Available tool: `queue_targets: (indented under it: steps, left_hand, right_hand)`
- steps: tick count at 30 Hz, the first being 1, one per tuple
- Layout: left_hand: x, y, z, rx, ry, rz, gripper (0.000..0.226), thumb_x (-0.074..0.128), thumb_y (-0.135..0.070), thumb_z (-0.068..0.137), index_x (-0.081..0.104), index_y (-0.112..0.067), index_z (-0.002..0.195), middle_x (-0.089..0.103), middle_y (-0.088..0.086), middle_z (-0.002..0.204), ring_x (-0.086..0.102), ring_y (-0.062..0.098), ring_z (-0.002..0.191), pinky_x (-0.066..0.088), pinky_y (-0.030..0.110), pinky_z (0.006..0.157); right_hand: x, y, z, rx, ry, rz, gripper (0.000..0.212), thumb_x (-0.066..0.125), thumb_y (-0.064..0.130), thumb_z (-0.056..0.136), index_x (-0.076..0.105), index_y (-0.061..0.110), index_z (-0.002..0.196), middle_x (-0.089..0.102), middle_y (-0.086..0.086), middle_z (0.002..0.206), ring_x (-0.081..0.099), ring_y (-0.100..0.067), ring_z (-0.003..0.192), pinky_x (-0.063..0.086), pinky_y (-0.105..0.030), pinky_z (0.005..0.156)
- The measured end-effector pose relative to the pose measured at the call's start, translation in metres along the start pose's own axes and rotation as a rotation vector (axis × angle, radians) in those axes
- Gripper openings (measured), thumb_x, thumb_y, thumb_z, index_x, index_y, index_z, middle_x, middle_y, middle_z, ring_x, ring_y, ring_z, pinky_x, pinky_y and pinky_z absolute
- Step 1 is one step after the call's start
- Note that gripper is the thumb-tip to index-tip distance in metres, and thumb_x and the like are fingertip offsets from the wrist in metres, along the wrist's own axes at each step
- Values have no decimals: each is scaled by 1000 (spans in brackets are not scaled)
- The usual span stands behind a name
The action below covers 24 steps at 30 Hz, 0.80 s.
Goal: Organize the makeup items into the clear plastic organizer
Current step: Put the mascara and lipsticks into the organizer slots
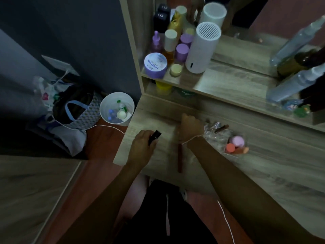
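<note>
A small black tube (pixel 154 137) lies gripped in the left hand (pixel 143 147) over the wood tabletop, its end poking out past the fingers. A long dark-red stick (pixel 179 155) lies flat on the top between the two arms. Just right of it sits the clear organizer (pixel 218 136), holding purple and orange sponges (pixel 236 145) and a slim brush (pixel 221 128).

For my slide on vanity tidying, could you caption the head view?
Left hand grips a small black makeup item while the right hand reaches beside the clear plastic organizer.
</note>
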<state>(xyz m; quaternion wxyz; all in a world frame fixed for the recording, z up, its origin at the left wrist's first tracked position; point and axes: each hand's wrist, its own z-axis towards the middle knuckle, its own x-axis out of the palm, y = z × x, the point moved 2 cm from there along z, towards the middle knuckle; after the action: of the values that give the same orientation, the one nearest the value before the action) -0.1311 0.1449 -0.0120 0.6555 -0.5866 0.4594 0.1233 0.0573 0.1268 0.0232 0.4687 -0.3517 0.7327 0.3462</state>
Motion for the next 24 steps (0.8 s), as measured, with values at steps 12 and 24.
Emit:
queue_targets:
  steps: [12, 24]
  left_hand:
    - [-12, 20, 26, 17, 19, -66, 21, 66, -22, 85, 59, -15, 104, 59, 6, 96, 54, 17, 84, 37, 27, 70]
    - [-21, 5, 32, -7, 47, -242, 21, 66, -27, 85, 56, -24, 104, 64, -7, 94, 58, 4, 78, 38, 12, 61]
  right_hand:
    - [9, 31, 14, -16, 49, -177, 23, 45, 2, 91, 62, 4, 106, 70, -16, 110, 68, -36, 100, 52, -40, 79]
    - [-14, 3, -24, 16, -97, 356, 19, 56, 21, 91, 68, 6, 94, 72, -17, 91, 66, -31, 87, 52, -39, 76]
